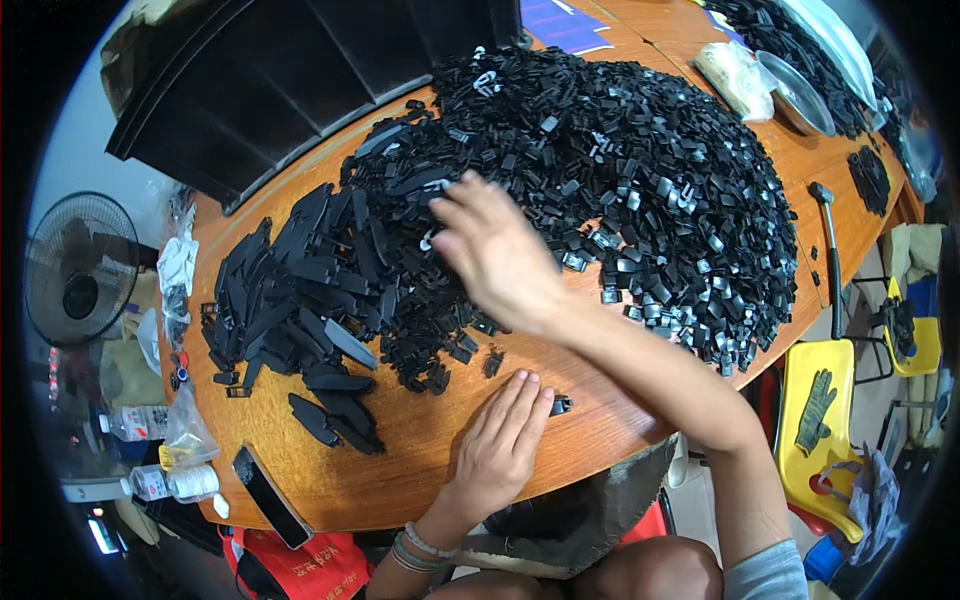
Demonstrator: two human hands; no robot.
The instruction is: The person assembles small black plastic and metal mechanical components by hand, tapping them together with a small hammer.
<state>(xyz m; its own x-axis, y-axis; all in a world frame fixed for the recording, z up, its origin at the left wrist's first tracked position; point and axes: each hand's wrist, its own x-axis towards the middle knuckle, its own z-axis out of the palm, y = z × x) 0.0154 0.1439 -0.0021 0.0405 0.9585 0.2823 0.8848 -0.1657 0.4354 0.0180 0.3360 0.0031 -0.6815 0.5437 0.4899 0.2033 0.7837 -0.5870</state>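
Note:
My left hand (502, 432) lies on the wooden table near its front edge, fingers stretched out flat. Just right of its fingertips is a small black plastic clip (561, 405). My right hand (500, 255) reaches across the middle, over the left side of a large heap of small black plastic clips (640, 170). Motion smears its fingers, so I cannot make out whether they hold anything. Left of it are piled long, flat black plastic pieces (300, 290). Smaller black parts (425, 350) lie between that pile and my left hand.
A black plastic bin (260, 90) stands at the back left. A phone (272, 497) rests by the front left edge. To the right are a hammer (829, 255), a metal bowl (797, 95) and a yellow chair (818, 430) with a glove (817, 412). A fan (80, 270) stands far left.

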